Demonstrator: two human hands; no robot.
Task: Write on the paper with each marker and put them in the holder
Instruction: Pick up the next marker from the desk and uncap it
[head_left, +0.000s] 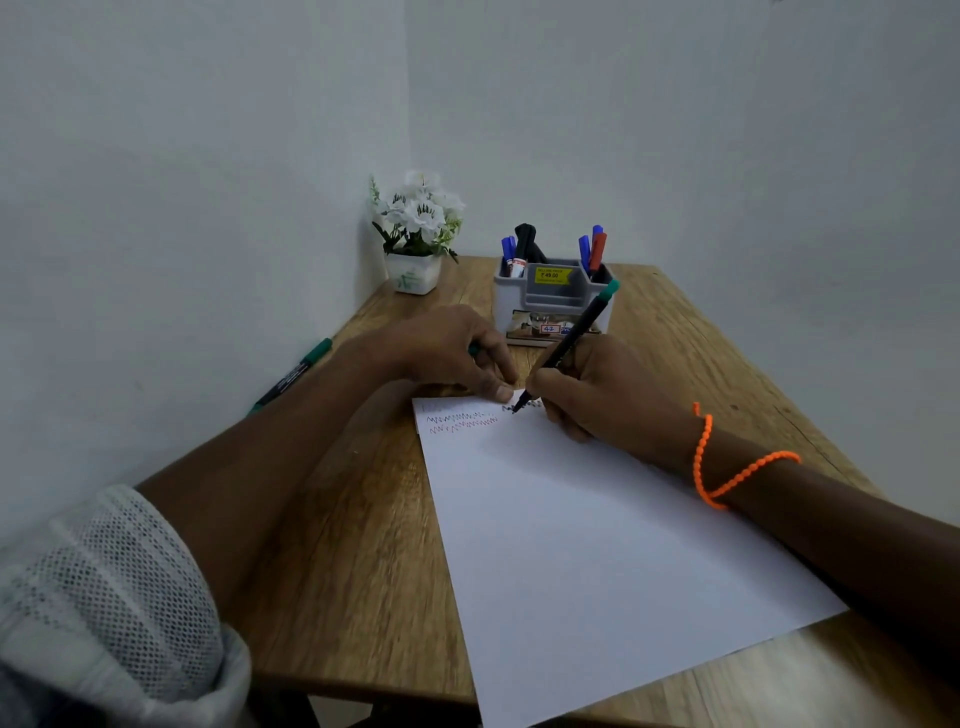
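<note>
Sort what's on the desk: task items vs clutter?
Task items: paper; green marker writing in the right hand; its likely cap in the left hand; spare green marker at the table edge; holder with markers already in.

Clutter: flower pot; orange wrist cord.

Dim, even light, soft shadows, wide-angle bending and blur at edges.

White paper (597, 519), orange bracelet (702, 457)
</note>
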